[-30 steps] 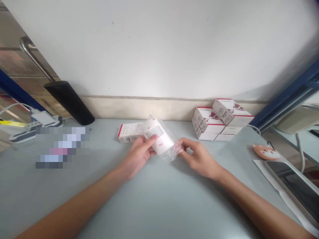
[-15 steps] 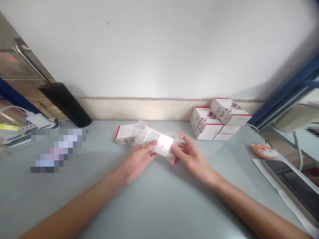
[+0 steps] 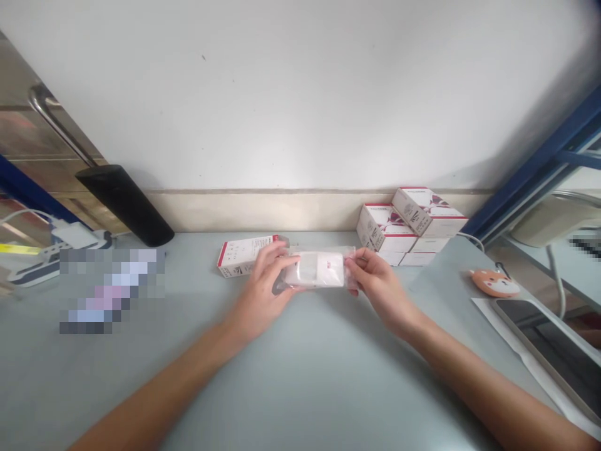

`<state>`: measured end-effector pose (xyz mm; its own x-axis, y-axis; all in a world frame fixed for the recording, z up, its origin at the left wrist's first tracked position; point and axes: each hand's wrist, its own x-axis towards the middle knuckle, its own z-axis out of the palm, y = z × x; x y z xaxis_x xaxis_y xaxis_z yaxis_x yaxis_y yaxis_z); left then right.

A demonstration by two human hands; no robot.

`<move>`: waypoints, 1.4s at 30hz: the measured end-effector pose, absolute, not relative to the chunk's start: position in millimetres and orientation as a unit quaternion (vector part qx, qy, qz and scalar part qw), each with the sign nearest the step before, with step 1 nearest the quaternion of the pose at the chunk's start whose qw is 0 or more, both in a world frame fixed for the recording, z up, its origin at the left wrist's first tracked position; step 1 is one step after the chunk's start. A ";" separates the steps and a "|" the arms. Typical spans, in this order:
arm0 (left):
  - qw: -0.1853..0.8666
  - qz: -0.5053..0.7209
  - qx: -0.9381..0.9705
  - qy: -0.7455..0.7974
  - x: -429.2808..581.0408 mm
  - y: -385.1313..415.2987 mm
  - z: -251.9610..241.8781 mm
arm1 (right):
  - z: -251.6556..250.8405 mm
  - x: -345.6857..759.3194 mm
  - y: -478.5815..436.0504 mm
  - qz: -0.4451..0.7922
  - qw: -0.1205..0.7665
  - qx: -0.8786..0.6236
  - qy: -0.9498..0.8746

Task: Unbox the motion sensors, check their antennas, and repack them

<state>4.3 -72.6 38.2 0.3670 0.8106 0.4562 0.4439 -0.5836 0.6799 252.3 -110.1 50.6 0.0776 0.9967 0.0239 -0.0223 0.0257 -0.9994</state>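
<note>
Between my hands is a white device in a clear plastic bag (image 3: 315, 269), held level just above the table. My left hand (image 3: 260, 285) grips its left end, thumb and fingers around the edge. At the other end my right hand (image 3: 378, 279) pinches the bag's edge between thumb and fingers. Behind my left hand lies a white box with red edges (image 3: 241, 254), partly hidden by the fingers. What exactly the bagged device is I cannot make out.
Several white-and-red boxes (image 3: 408, 228) are stacked at the back right against the wall. At right lie an orange animal-faced pouch (image 3: 495, 283) and a phone (image 3: 539, 338). A black cylinder (image 3: 126, 203) leans at the left, near a power strip (image 3: 61, 254).
The bagged device has turned from slanting to level and shifted slightly right. My left hand has moved onto its left end, and my right hand has moved a little right.
</note>
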 end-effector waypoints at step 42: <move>0.635 0.302 0.534 0.470 10.9 -73.2 52.3 | 45.1 243.3 -129.7 0.163 0.530 -0.416 -0.720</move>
